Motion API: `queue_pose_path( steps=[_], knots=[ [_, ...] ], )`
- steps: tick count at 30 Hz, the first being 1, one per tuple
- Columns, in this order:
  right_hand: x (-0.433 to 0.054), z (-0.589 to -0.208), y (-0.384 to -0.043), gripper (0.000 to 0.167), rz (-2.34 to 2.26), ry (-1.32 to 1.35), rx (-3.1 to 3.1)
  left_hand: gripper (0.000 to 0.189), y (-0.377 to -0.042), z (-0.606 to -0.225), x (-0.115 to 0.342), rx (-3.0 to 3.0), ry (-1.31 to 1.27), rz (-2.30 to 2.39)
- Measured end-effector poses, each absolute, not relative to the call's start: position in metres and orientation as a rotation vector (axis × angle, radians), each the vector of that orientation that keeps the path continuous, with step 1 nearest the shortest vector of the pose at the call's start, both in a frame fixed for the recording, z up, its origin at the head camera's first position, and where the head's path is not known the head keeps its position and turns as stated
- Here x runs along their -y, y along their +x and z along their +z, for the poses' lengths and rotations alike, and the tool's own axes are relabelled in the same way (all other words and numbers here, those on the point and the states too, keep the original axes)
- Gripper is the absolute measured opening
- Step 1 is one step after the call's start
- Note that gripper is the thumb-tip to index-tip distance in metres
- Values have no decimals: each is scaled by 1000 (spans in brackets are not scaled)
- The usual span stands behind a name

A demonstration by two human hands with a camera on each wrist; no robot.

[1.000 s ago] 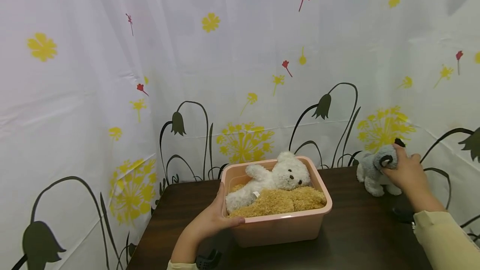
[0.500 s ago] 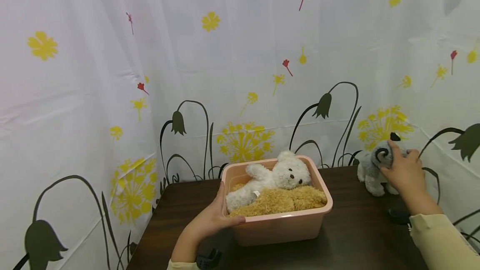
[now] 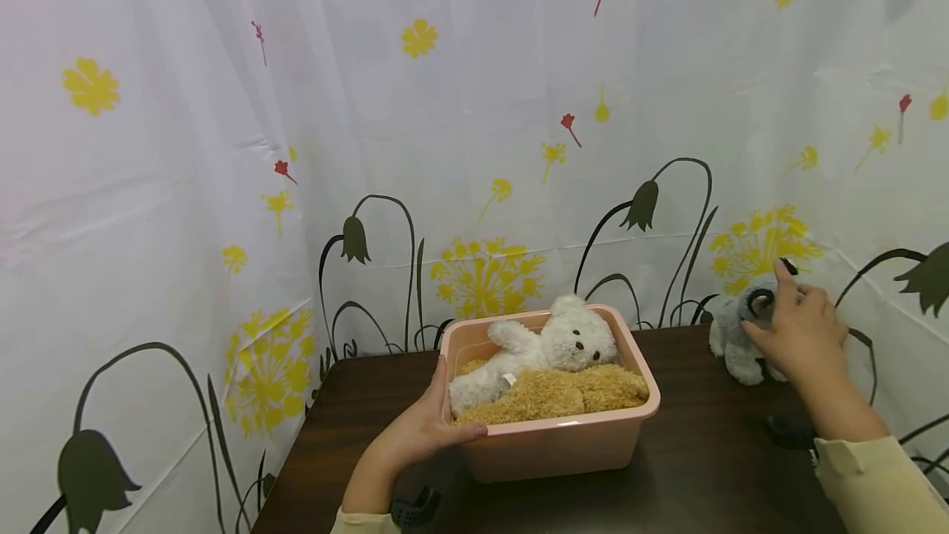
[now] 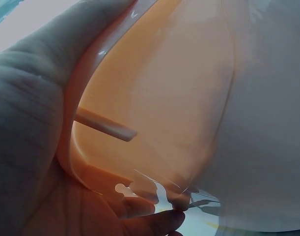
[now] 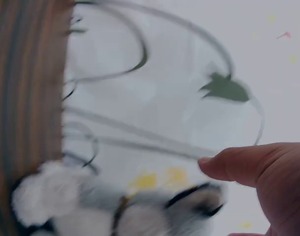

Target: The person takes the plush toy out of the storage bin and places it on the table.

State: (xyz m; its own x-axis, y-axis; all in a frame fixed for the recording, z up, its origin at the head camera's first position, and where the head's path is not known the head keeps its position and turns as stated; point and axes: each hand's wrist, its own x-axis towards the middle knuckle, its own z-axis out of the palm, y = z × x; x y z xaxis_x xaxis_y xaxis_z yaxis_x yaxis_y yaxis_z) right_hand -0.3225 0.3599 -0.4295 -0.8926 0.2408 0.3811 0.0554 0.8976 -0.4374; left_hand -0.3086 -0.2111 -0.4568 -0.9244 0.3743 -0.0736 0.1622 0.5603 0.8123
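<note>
My left hand (image 3: 426,427) grips the near left corner of a pink plastic tub (image 3: 552,452), thumb over the front rim and fingers along the outside. Inside the tub a white teddy bear (image 3: 578,336) lies on its back beside curly golden-brown plush (image 3: 552,395). At the far right of the table stands a grey-and-white plush animal (image 3: 734,336) with dark-edged ears. My right hand (image 3: 804,332) is at its head and hides part of it. In the right wrist view the thumb (image 5: 238,162) is straight and apart from the blurred plush (image 5: 59,191).
The dark wooden table (image 3: 712,452) ends against a white curtain (image 3: 482,105) printed with flowers. A dark wrist device (image 3: 415,508) sits below my left hand, and another dark device (image 3: 789,428) is by my right wrist.
My right hand has loosened from the plush animal's head, and its thumb has come away from the ear. The plush has tilted slightly. My left hand and the tub have stayed in place.
</note>
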Motion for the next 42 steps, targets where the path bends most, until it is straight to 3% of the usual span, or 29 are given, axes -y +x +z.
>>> queue_pose_path(
  steps=[3,11,16,24,42],
  knots=[
    [-345,-413,-315,113,599,-175,2585,145,-309,-458,211,-2558,452,1302],
    [-297,-372,-282,102,855,-99,2454,145,-305,-464,210,-2550,446,1297],
    [-266,-357,-279,92,825,-43,2383,144,-302,-464,210,-2547,436,1305],
    [-240,-348,-302,87,813,35,2343,143,-302,-464,210,-2548,435,1303],
    [-161,-372,-366,79,1056,-46,2659,142,-304,-460,212,-2540,435,1319]
  ],
)
